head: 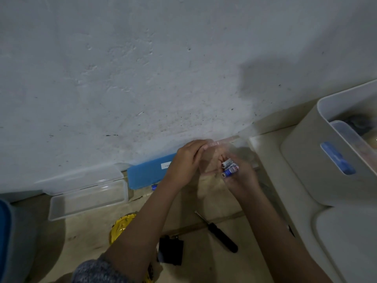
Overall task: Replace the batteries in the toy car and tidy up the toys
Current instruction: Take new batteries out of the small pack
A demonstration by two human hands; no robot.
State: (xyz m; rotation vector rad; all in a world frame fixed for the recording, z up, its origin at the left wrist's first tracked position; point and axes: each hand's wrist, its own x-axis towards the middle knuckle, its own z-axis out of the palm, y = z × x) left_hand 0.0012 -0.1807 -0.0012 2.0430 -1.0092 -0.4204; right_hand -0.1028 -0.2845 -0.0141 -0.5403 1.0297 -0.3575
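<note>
Ahead, wall point(142, 78) close; white bin point(302, 160) crowds rt side; bare floor point(204, 266) nr screwdriver point(221, 234). Rt hand point(241, 177) fingers clamp batteries point(230, 169); L hand point(186, 162) fingers pinch clear plastic piece point(224, 141) just beside them.

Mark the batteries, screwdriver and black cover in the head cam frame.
batteries point(230, 169): head view, on the blue-and-white wrappers of the bunched cells.
screwdriver point(223, 237): head view, on the middle of its black handle.
black cover point(171, 251): head view, on the centre of its top face.

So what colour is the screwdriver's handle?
The screwdriver handle is black; the head view shows it.
</note>
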